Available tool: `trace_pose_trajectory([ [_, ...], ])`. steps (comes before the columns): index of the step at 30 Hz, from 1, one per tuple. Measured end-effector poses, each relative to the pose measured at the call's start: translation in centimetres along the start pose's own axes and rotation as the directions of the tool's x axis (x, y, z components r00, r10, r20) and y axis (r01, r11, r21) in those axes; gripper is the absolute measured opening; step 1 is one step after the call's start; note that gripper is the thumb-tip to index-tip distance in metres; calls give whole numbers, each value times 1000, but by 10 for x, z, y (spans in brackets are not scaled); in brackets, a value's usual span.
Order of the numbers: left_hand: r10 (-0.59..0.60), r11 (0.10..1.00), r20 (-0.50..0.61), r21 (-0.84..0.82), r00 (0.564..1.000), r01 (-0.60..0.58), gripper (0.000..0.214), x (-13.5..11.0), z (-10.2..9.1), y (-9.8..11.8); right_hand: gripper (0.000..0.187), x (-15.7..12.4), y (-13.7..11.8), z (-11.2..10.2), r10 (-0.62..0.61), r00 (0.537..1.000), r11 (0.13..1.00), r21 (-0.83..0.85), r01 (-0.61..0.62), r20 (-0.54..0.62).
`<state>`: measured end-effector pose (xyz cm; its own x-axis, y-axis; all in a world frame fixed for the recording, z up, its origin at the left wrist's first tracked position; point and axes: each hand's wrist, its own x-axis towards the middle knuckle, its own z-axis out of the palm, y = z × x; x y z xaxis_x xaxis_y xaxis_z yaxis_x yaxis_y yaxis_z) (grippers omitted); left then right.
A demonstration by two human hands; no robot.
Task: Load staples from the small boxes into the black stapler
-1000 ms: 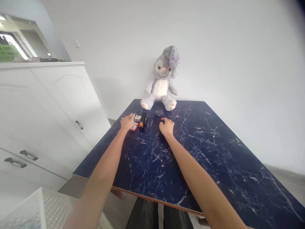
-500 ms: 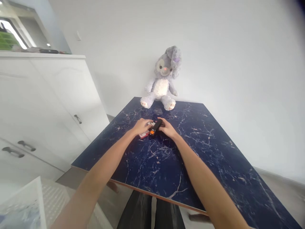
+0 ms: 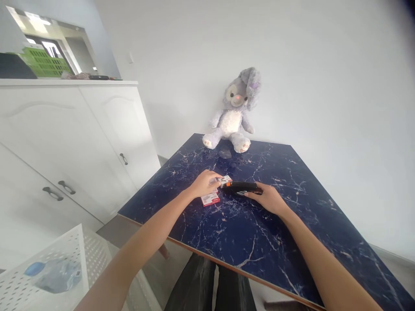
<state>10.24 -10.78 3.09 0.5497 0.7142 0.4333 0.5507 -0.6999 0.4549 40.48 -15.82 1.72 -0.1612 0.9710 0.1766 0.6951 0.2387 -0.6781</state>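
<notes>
My right hand (image 3: 269,198) is closed around the far end of a black stapler (image 3: 241,186) with an orange piece at its left end. The stapler lies nearly sideways, low over the dark blue marbled table (image 3: 223,250). My left hand (image 3: 204,184) pinches a small white staple box (image 3: 226,179), which meets or overlaps the stapler's orange end; whether they touch I cannot tell. Just below my left fingers, a red and white box (image 3: 210,199) rests on the table, its upper part partly covered by the hand.
A grey plush rabbit (image 3: 231,123) sits at the table's back edge against the wall. On the left stand white cabinets (image 3: 97,129) with a green basket (image 3: 45,62) on top. A white perforated basket (image 3: 83,259) at lower left holds a plastic bottle (image 3: 58,274).
My right hand has moved right, turning the stapler from a steep slant to nearly sideways. The two hands are farther apart, and the red and white box shows more. The view has shifted left.
</notes>
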Motion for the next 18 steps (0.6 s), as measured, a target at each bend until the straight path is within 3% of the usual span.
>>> trace_pose_trajectory([
  [5,161,987,51,-7,986,-160,31,-1,4,4,32,1,-2,6,-6,999,1000,4,6,-47],
  [10,150,984,89,87,985,-157,29,1,8,-2,28,1,-10,3,-3,1000,1000,8,3,-24],
  [15,182,965,113,169,977,-200,28,3,4,-2,23,0,-5,-18,-26,998,999,-30,28,65],
  [18,190,957,130,198,973,-213,29,4,1,2,18,-2,9,-37,26,998,997,-75,-22,51],
])
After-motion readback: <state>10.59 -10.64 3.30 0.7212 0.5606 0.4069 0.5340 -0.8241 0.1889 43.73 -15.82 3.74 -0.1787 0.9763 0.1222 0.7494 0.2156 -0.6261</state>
